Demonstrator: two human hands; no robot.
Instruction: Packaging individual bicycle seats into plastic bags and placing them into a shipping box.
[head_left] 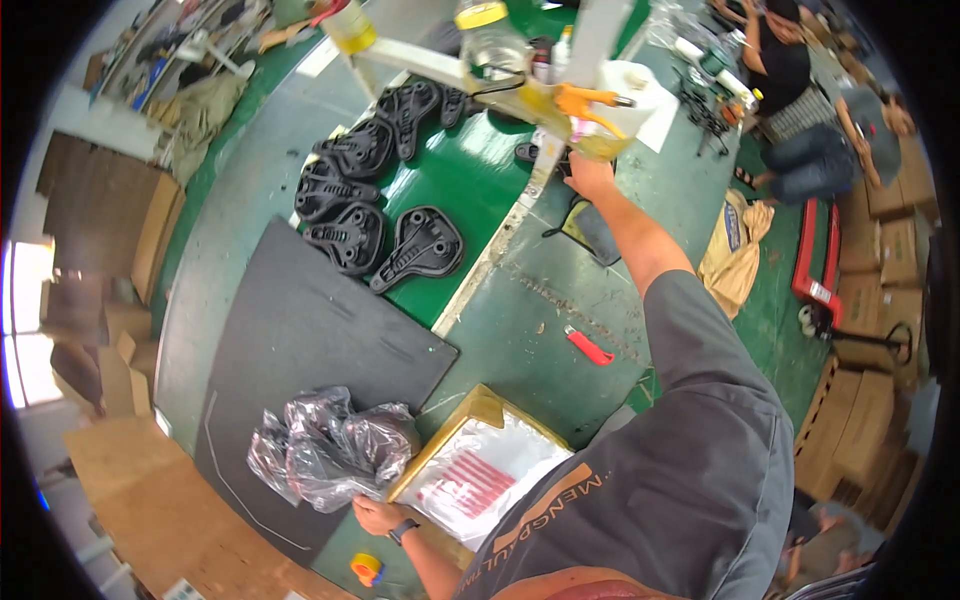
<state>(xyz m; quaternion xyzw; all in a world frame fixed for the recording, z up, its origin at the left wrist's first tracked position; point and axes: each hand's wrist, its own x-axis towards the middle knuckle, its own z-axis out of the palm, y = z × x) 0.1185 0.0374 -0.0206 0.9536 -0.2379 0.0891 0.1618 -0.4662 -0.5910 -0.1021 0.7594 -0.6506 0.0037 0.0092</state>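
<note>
My left hand [378, 515] is closed at the lower edge of a crumpled clear plastic bag [345, 450] with dark contents. Beside it lies a carton [480, 400] edged with brown tape, its silvery top marked in red. My right arm stretches to the far side, where my right hand [592, 178] curls by a white post [548, 155]. Its fingertips are partly hidden, and what they grip cannot be made out. A small black part [526, 152] lies just left of that post. Several black plastic saddle-shaped parts [425, 245] sit on the green surface [440, 180].
A dark grey mat [310, 310] covers the left of the table. A red cutter [590, 347] lies mid-table, a yellow-orange tape roll [367, 569] near the front. Orange-handled pliers [590, 100], a jar [490, 45] and a white jug [632, 90] stand beyond. Two people are at upper right.
</note>
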